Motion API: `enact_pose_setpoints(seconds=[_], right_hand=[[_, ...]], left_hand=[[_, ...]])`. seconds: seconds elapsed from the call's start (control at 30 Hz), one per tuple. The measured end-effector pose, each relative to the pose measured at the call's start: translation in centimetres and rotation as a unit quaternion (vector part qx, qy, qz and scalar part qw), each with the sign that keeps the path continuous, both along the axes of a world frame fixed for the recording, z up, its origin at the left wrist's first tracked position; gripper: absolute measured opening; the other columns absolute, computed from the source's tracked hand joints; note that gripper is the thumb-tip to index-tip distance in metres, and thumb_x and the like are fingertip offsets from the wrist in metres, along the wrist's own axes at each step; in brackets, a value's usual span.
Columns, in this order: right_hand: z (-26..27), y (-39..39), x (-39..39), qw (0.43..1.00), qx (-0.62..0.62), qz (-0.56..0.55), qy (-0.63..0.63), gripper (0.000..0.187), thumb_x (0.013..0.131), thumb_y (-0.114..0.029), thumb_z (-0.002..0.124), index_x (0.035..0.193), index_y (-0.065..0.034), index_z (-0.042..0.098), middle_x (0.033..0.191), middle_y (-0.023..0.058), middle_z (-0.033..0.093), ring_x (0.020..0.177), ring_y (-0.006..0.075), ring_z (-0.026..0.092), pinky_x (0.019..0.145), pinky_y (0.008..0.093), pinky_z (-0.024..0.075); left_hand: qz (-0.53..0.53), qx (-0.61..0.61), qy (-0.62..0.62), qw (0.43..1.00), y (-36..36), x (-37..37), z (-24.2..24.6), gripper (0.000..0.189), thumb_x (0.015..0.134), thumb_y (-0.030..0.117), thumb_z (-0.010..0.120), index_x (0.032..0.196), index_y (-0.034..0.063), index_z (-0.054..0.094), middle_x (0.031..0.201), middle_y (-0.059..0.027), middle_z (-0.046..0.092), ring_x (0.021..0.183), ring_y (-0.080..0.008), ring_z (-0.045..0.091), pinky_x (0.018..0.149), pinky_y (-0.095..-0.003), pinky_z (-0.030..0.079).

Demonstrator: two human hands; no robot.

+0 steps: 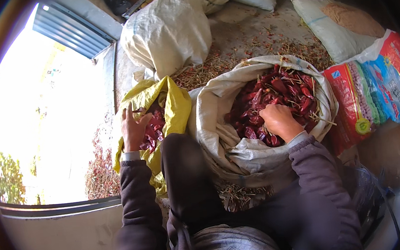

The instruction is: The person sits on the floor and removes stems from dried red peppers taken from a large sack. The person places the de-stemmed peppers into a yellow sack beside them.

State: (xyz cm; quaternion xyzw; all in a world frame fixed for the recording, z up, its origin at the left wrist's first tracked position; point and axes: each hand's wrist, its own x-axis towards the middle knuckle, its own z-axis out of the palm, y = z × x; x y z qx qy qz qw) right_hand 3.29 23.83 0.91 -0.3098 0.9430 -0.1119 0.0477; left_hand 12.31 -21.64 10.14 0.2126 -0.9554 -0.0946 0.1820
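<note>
My left hand (pixel 133 128) is at the left side of a yellow woven sack (pixel 180 107), thumb and fingers apart. Dried red chili peppers (pixel 155 125) lie inside that sack, just right of the hand. To the right stands a larger white woven sack (pixel 210 113) with its rim rolled down. It is filled with dark red dried chili peppers (pixel 254 99), some with pale stems. Knuckles up, my right hand (pixel 279 120) reaches down among these peppers with its fingers curled. Its fingertips are hidden, so whether it grips a pepper cannot be seen.
A bulging white sack (pixel 167 28) stands behind the yellow one. Stems and red scraps (pixel 213 65) litter the concrete floor. A printed red and blue bag (pixel 369 87) and a pale sack (pixel 333 26) lie at right. A bright doorway (pixel 51 119) opens at left.
</note>
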Motion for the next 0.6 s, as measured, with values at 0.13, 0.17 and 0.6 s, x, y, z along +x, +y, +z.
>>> enact_pose_setpoints(seconds=[0.13,0.17,0.6], right_hand=[[2.6,0.4,-0.4,0.992,-0.120,-0.023,0.012,0.015,0.087,-0.017,0.069,0.092,-0.0033,0.065,0.087,0.0208,0.071,0.083,0.0428,0.069,0.070,0.0529,0.0542],[2.9,-0.2,-0.3,0.987,-0.158,-0.023,-0.002,0.018,0.088,-0.019,0.070,0.093,-0.0030,0.063,0.086,0.0218,0.070,0.083,0.0439,0.068,0.069,0.0539,0.0531],[2.6,-1.6,-1.2,0.941,-0.286,-0.180,0.001,0.019,0.089,-0.010,0.064,0.103,0.0027,0.061,0.085,0.0281,0.068,0.083,0.0490,0.066,0.068,0.0549,0.0513]], left_hand=[[-0.093,0.069,0.062,0.991,7.5,1.0,0.2,0.051,0.085,0.029,0.082,0.129,0.0068,0.068,0.116,-0.0130,0.075,0.096,-0.0246,0.074,0.085,-0.0365,0.059],[-0.143,0.109,0.074,0.981,10.5,0.8,0.6,0.031,0.087,0.014,0.077,0.115,0.0014,0.072,0.102,-0.0171,0.074,0.089,-0.0250,0.074,0.079,-0.0361,0.058],[-0.339,0.544,-0.141,0.755,27.9,-10.3,-4.5,0.036,0.100,0.021,0.067,0.128,-0.0029,0.063,0.098,-0.0160,0.072,0.083,-0.0142,0.067,0.070,-0.0320,0.056]])
